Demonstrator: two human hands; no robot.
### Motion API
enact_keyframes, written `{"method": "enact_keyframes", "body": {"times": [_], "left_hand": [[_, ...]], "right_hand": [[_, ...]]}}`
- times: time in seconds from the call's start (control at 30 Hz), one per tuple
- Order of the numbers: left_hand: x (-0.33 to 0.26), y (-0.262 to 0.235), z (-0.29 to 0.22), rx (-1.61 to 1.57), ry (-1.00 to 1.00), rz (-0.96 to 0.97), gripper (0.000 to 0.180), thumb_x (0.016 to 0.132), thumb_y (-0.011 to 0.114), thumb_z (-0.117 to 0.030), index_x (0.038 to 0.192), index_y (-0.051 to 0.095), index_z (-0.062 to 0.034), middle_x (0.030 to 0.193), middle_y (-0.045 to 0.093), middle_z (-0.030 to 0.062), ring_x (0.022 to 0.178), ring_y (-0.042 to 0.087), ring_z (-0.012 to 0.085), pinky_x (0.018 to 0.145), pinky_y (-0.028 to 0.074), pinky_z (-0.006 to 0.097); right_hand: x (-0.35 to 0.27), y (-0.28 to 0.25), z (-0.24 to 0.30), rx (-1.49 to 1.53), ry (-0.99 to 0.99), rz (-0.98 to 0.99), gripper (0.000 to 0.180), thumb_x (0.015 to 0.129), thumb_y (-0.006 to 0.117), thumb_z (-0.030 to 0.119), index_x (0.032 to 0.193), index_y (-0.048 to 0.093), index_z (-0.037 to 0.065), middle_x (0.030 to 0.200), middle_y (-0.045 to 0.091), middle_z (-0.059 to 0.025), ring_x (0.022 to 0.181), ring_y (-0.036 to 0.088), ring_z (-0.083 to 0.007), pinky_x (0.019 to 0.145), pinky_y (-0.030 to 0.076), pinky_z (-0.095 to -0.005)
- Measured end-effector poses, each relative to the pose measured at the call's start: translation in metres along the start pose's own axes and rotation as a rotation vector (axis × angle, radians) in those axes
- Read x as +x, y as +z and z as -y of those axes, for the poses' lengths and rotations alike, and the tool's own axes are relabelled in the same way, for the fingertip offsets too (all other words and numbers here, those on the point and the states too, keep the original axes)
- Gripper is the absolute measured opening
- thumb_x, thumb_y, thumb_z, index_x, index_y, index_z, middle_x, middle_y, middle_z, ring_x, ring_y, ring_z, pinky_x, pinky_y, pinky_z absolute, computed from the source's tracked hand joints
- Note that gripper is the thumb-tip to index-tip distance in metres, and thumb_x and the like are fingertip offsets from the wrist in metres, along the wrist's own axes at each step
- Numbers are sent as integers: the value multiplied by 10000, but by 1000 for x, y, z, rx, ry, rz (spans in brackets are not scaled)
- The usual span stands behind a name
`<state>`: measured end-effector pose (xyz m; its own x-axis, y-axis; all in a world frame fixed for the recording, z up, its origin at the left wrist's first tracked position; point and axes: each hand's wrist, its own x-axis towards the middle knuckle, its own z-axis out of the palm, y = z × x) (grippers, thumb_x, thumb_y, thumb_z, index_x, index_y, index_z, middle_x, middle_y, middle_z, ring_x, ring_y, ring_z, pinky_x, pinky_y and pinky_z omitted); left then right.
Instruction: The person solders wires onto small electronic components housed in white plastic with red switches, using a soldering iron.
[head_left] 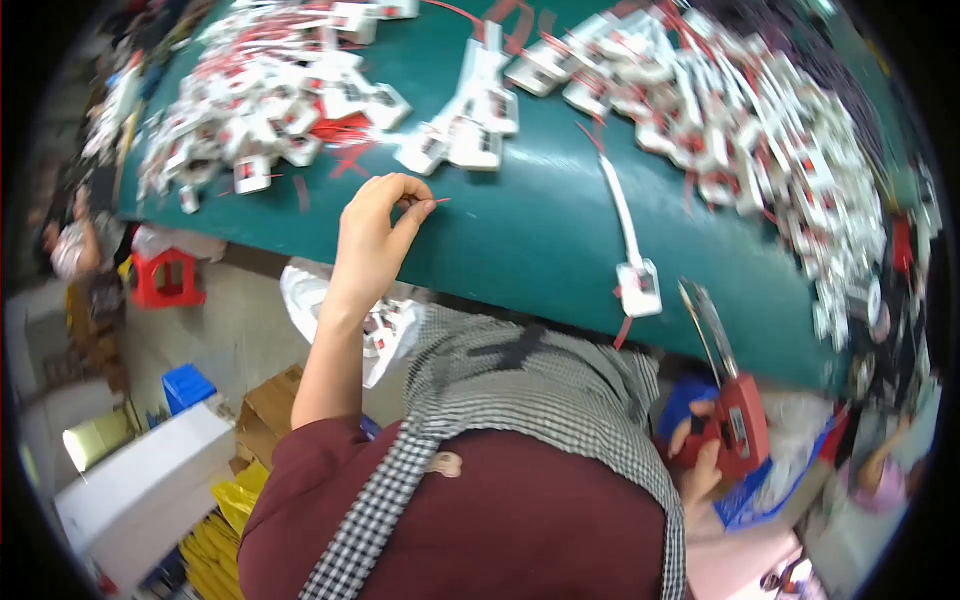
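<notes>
My left hand (376, 225) is closed in a pinch over the table, with a short piece of thin red wire (441, 201) poking out past the fingertips. Down at the right, beyond the table's edge, my right hand (705, 462) grips a red soldering gun (741, 425), its long metal tip pointing up over the table. Just left of that tip lies a single white square housing (638, 288) with a long white strip and red wire ends. A few similar white pieces (474, 143) sit together ahead of my left hand.
The green table (540, 245) bears a heap of white housings with red wires (250, 110) at the left and a larger pile (740, 130) at the right. Dark cables (825, 50) lie behind. Below are a white bag (390, 340), a red stool (167, 278) and cardboard boxes (268, 410).
</notes>
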<state>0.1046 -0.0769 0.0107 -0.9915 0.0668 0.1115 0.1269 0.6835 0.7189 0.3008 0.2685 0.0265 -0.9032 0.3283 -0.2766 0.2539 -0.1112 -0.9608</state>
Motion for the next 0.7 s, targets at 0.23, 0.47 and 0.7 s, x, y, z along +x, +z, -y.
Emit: {"method": "enact_keyframes", "body": {"times": [0.23, 0.47, 0.7], "left_hand": [[-7, 92, -85, -169, 445, 133, 133, 656, 675, -38, 739, 574, -63, 803, 577, 52, 799, 549, 232, 725, 422, 367], [-17, 133, -87, -156, 464, 108, 131, 665, 657, -44, 738, 552, -76, 917, 628, 45, 983, 572, 229, 896, 382, 385], [-20, 137, -90, -91, 451, 72, 132, 667, 657, -51, 725, 544, -87, 898, 629, 13, 973, 580, 196, 913, 348, 466]], "right_hand": [[0, 8, 8, 131, -2, 34, 694, 779, 672, 379, 1239, 387, -56, 1053, 559, -213, 555, 523, -158, 497, 422, -249], [-7, 5, 12, 102, 54, 38, 647, 785, 660, 377, 1195, 423, -64, 1027, 571, -200, 571, 529, -151, 500, 425, -248], [-3, 2, 9, 95, 118, 73, 608, 785, 661, 371, 1163, 449, -55, 989, 568, -162, 586, 523, -137, 493, 403, -231]]}}
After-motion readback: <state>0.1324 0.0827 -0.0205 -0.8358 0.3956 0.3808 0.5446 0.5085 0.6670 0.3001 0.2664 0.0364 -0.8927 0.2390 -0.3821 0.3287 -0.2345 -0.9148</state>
